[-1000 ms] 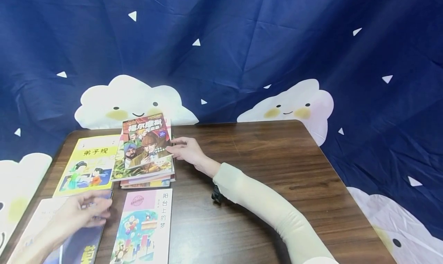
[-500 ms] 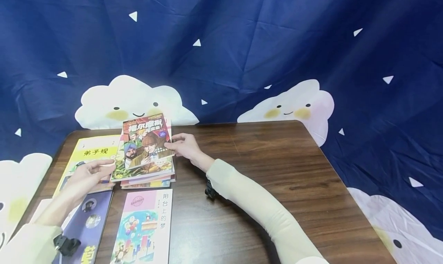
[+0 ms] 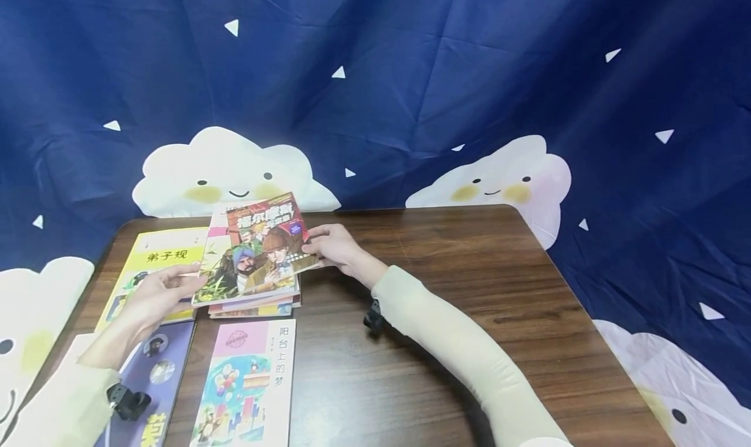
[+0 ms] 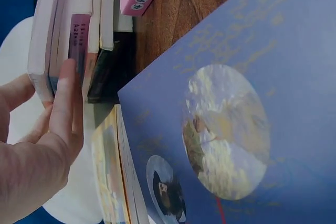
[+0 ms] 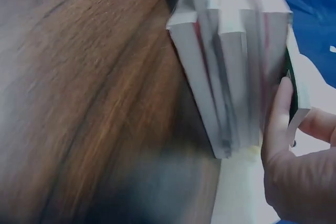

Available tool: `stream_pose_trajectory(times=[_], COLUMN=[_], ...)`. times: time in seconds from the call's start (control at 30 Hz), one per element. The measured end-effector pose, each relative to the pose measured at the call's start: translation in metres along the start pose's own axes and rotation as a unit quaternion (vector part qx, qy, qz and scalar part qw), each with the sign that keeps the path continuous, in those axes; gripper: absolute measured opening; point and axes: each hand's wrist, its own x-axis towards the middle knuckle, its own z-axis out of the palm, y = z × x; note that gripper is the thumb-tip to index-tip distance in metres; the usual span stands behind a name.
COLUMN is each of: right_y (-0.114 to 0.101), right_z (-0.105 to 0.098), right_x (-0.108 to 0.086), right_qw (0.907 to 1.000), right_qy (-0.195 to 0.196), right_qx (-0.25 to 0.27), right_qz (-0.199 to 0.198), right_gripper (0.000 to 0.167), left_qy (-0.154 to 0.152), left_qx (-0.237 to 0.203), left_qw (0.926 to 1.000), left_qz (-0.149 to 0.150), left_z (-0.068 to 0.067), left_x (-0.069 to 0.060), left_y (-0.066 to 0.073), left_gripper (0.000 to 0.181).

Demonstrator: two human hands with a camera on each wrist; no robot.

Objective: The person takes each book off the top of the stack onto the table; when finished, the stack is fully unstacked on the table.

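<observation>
A red-topped comic-style book (image 3: 272, 238) with a detective on its cover lies askew on a stack of books (image 3: 252, 305) at the table's back left. My right hand (image 3: 337, 246) pinches its right edge, thumb on the cover. In the right wrist view that hand (image 5: 302, 177) has the thin book (image 5: 297, 95) slightly lifted from the pile. On the opposite side, my left hand (image 3: 154, 296) holds the left edge of the book with green leaves (image 3: 214, 284) underneath. The left wrist view shows one finger of that hand (image 4: 39, 161) along the stacked spines (image 4: 79, 35).
Left of the stack lies a yellow book (image 3: 167, 251). A purple book (image 3: 164, 375) is below it, partly under my left arm. A pink and white book (image 3: 246, 382) lies in front of the stack. Dark wood table (image 3: 422, 343) extends rightward; a blue cloud-patterned curtain (image 3: 375, 95) hangs behind.
My left hand has come up from above the purple book to the stack's left edge. The red-topped book has shifted right and turned, with my right hand on it.
</observation>
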Motion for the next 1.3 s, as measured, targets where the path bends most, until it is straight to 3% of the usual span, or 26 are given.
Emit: stream_pose_trajectory(times=[0.13,0.3,0.53,0.7,0.83,0.93,1.1,1.17,1.3], right_y=[0.000,0.009,0.028,0.044,0.050,0.048,0.036,0.032,0.024], right_z=[-0.023,-0.056,-0.082,-0.085,-0.086,-0.090,-0.092,-0.087,-0.062], right_x=[-0.018,-0.038,-0.043,-0.041,-0.040,-0.042,-0.042,-0.039,-0.031], right_qw=[0.9993,0.9977,0.9955,0.9948,0.9955,0.9943,0.9734,0.9721,0.9906], right_qy=[0.004,0.039,0.076,0.098,0.089,0.080,0.111,0.114,0.059], right_qx=[0.036,0.050,0.053,0.016,-0.007,-0.066,-0.197,-0.196,-0.107], right_qz=[0.010,0.021,0.018,0.023,0.032,0.023,-0.037,-0.060,-0.061], right_gripper=[0.040,0.038,0.044,0.042,0.042,0.043,0.041,0.041,0.043], left_qy=[0.000,0.003,-0.001,-0.003,-0.001,-0.001,0.002,0.004,0.003], left_qx=[0.005,0.013,0.010,0.002,0.002,0.001,0.009,0.016,0.035], left_qw=[1.0000,0.9999,0.9999,1.0000,1.0000,1.0000,0.9999,0.9998,0.9994], left_qz=[-0.005,-0.006,0.001,0.004,0.004,0.007,0.010,0.010,0.006], left_z=[0.001,0.000,-0.001,0.000,0.000,0.001,0.001,0.001,0.001], left_x=[0.000,-0.003,-0.002,0.001,0.002,0.002,0.001,0.002,0.005], left_y=[-0.001,-0.002,-0.001,-0.002,-0.003,-0.003,-0.002,-0.001,0.002], left_gripper=[0.083,0.084,0.082,0.082,0.082,0.082,0.082,0.083,0.085])
